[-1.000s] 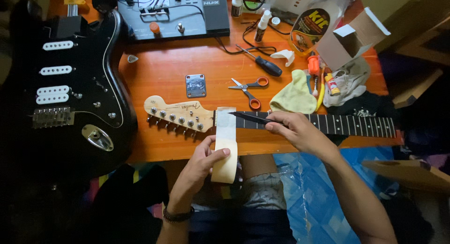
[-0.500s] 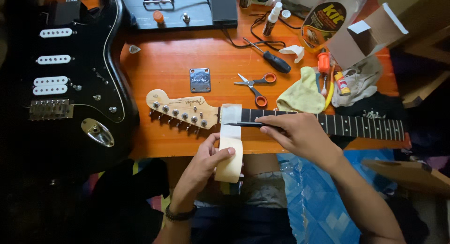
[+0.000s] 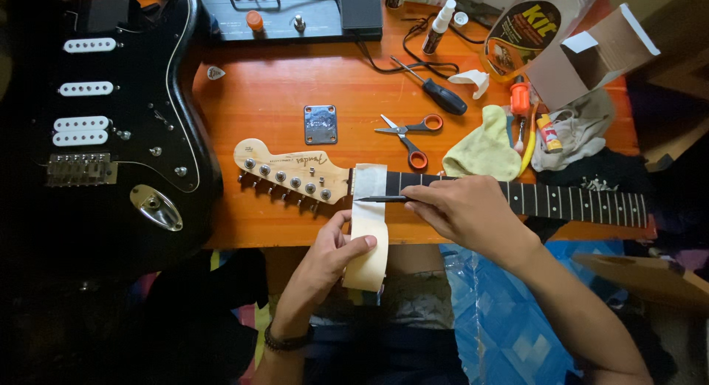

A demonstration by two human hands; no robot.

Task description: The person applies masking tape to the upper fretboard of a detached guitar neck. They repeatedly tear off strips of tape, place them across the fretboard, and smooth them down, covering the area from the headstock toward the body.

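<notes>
A detached guitar neck (image 3: 576, 202) with a pale headstock (image 3: 292, 171) lies across the orange table's front edge. A strip of cream masking tape runs over the neck by the nut, down to the tape roll (image 3: 368, 252). My left hand (image 3: 329, 256) grips that roll just below the table edge. My right hand (image 3: 465, 208) rests on the dark fretboard and holds a thin dark blade tool (image 3: 380, 199), its tip lying on the tape at the neck.
A black guitar body (image 3: 111, 126) fills the left. On the table (image 3: 251, 111) lie a metal neck plate (image 3: 320, 124), orange-handled scissors (image 3: 410, 137), a screwdriver (image 3: 436, 92), a yellow cloth (image 3: 484, 148), an open cardboard box (image 3: 591, 56), small bottles and a pedal board (image 3: 295, 12).
The view has shifted slightly. My left hand still holds the roll below the neck. My right hand with the blade has stayed on the tape at the neck.
</notes>
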